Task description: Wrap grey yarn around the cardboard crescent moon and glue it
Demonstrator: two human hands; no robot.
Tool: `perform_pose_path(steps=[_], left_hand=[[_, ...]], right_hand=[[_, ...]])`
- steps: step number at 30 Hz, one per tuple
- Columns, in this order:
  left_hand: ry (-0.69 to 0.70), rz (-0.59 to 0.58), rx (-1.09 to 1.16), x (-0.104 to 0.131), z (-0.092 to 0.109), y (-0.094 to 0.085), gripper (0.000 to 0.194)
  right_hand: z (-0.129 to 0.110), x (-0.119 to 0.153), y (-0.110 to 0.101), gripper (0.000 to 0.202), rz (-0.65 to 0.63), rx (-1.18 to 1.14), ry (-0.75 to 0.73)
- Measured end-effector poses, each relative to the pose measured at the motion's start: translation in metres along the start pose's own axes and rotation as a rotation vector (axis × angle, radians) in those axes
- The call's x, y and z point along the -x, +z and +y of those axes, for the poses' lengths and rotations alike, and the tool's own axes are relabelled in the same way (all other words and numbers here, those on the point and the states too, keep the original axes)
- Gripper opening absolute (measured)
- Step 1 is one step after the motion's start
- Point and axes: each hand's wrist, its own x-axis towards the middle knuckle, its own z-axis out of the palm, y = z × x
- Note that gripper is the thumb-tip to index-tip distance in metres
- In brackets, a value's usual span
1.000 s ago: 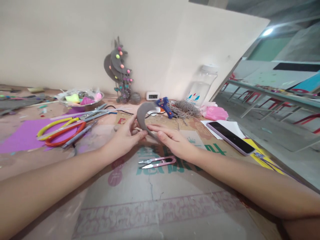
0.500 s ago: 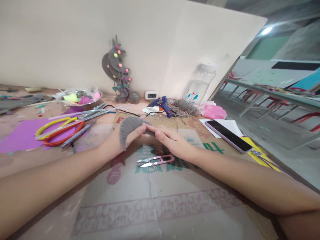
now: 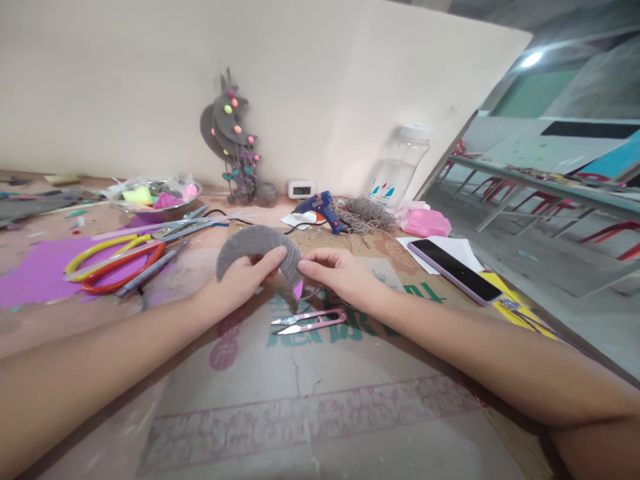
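Note:
A crescent shape wrapped in grey yarn [image 3: 253, 241] is held up above the cardboard, its tip at the right bare and purple. My left hand [image 3: 245, 277] grips it from below, the thumb pressed on its front face. At the crescent's right edge, just above the purple tip, my right hand [image 3: 333, 270] is closed in a pinch. A bit of grey strand shows below those fingers, but what lies between them is mostly hidden. Pink-handled thread snips [image 3: 313, 321] lie on the cardboard [image 3: 240, 413] under my hands.
Scissors with yellow and red handles [image 3: 123, 263] lie at left on purple paper [image 3: 37, 270], near a metal bowl [image 3: 165, 212]. Behind my hands are a glue gun [image 3: 323, 210], grey yarn [image 3: 367, 215], a timer [image 3: 301, 190], a bottle [image 3: 400, 167] and a decorated moon hanging [image 3: 233, 127]. A phone [image 3: 455, 272] rests at right.
The crescent has turned, so its broad wrapped face and purple tip now show. My right hand has drawn back from over my left fingers to the crescent's right edge.

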Motion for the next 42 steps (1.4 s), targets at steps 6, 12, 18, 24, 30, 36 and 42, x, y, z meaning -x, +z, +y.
perform_pose_path(steps=[6, 12, 18, 24, 30, 36, 42], left_hand=[[-0.015, -0.033, -0.041, 0.006, 0.012, -0.005, 0.052], [-0.047, 0.089, -0.127, 0.005, 0.009, -0.008, 0.052], [-0.115, 0.122, -0.097, 0.002, 0.006, -0.009, 0.045], [-0.132, 0.097, -0.094, 0.0, 0.005, -0.007, 0.049], [-0.139, 0.101, -0.145, -0.002, 0.003, -0.007, 0.052], [-0.13, 0.098, -0.103, -0.002, -0.002, -0.007, 0.053], [-0.111, 0.11, -0.064, -0.001, 0.001, -0.008, 0.048]], right_hand=[[0.002, -0.004, 0.004, 0.027, -0.021, -0.017, -0.007], [-0.016, 0.01, -0.014, 0.027, -0.158, 0.566, -0.156], [-0.007, -0.018, -0.066, 0.021, 0.238, 0.845, -0.189], [0.022, -0.08, -0.109, 0.037, 0.413, 0.767, -0.086], [0.033, -0.113, -0.093, 0.038, 0.37, 0.783, -0.028], [0.037, -0.119, -0.082, 0.028, 0.418, 0.754, -0.042], [0.02, -0.107, -0.082, 0.025, 0.434, 0.632, -0.101]])
